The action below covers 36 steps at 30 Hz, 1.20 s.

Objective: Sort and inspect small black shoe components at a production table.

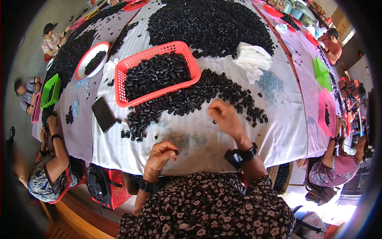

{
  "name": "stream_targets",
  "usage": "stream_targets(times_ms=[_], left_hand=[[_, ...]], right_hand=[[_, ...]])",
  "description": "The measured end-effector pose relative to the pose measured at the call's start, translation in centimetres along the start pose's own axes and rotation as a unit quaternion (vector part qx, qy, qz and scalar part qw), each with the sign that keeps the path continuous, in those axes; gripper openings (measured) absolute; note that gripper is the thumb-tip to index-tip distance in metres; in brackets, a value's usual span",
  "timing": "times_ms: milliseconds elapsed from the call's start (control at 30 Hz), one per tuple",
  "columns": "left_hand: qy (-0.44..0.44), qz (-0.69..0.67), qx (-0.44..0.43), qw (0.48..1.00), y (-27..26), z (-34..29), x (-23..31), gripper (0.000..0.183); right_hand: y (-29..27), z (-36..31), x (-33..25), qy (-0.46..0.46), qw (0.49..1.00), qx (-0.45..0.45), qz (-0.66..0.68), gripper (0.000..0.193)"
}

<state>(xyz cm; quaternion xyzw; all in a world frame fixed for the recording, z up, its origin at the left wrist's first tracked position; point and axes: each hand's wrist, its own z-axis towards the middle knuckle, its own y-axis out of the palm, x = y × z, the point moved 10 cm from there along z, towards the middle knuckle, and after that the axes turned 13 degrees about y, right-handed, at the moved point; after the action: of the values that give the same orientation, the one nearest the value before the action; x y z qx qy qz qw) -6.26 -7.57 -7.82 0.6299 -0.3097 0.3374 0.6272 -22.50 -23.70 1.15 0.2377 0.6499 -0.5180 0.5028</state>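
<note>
My left hand point(159, 156) is low over the near edge of the cloth, its thumb and forefinger pinching a small black plastic piece point(176, 152). Farther right, my right hand point(225, 118) hovers by the near edge of a loose pile of black pieces point(169, 107). Its fingers are curled and slightly blurred; what they hold, if anything, I cannot make out. Thin blue-grey slivers point(185, 140) are scattered on the cloth between my hands. Behind the loose pile, a red plastic basket point(119, 85) is filled with more black pieces.
A dark phone point(103, 114) lies left of the pile. Crumpled white plastic point(254, 59) and more slivers point(270, 83) lie at right. A large black heap point(209, 26) covers the table's far part. A red-rimmed bowl point(78, 65) stands at left. Other people work along both sides.
</note>
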Motion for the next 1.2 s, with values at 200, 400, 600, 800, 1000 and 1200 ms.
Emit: stream_targets(times_ms=[200,400,600,800,1000,1200], left_hand=[[0.008,-0.012,0.015,1.0,-0.2,-0.1,0.1,0.01],[0.031,-0.025,0.019,0.999,-0.7,0.1,0.0,0.013],[0.036,-0.041,0.016,0.998,-0.6,0.2,0.2,0.012],[0.047,-0.033,0.016,0.998,-0.6,0.1,0.2,0.012],[0.056,-0.029,0.012,0.998,-0.5,0.4,0.4,0.01],[0.059,-0.002,0.02,0.998,-0.6,0.1,0.6,0.01]], right_hand=[[-7.9,1.6,-0.7,0.009,0.993,0.065,-0.096,0.006],[-8.6,4.5,-2.1,0.06,0.981,0.008,-0.182,0.013],[-2.0,5.0,1.5,-0.046,0.958,-0.098,-0.267,0.016],[-0.3,5.1,3.5,0.015,0.91,-0.006,-0.415,0.025],[1.1,5.4,5.4,0.021,0.881,0.0,-0.473,0.019],[1.6,4.1,4.7,-0.009,0.875,0.018,-0.485,0.018]])
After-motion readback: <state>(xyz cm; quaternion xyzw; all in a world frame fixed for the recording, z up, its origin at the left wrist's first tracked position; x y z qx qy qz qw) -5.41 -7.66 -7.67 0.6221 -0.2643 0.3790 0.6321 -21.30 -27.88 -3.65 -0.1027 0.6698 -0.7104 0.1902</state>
